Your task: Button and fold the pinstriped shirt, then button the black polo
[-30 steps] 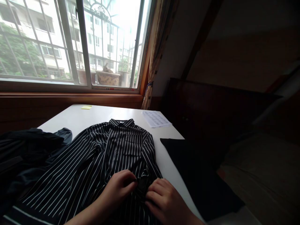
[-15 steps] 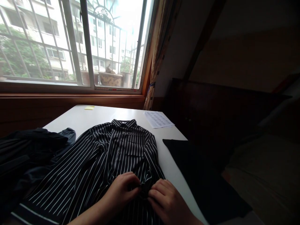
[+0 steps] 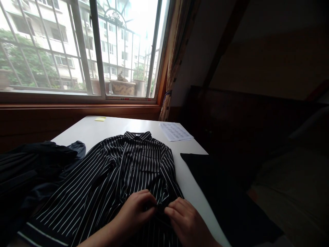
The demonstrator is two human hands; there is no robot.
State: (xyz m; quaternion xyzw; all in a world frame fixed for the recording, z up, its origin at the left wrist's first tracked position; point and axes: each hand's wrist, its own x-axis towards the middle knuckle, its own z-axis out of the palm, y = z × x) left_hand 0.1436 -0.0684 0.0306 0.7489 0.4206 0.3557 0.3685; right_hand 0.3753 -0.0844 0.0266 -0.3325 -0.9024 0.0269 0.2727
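The striped shirt (image 3: pixel 144 161) lies closed up top. My left hand (image 3: pixel 140 207) and right hand (image 3: pixel 186 218) pinch its lower front, fastening unclear.

Your two hands (image 3: pixel 141 207) (image 3: pixel 187 219); one striped shirt (image 3: pixel 130 176); one worktop (image 3: pixel 120 124); one yellow note (image 3: pixel 100 119); one curtain (image 3: pixel 172 63); one window (image 3: pixel 97 51).

The black shirt (image 3: pixel 144 164) with thin white stripes lies front up on the table (image 3: pixel 113 126), its collar (image 3: pixel 138 136) at the far end. One slightly wrinkled sleeve (image 3: pixel 77 181) slants to a white-edged cuff (image 3: pixel 43 234) at near left; the other runs along the right.
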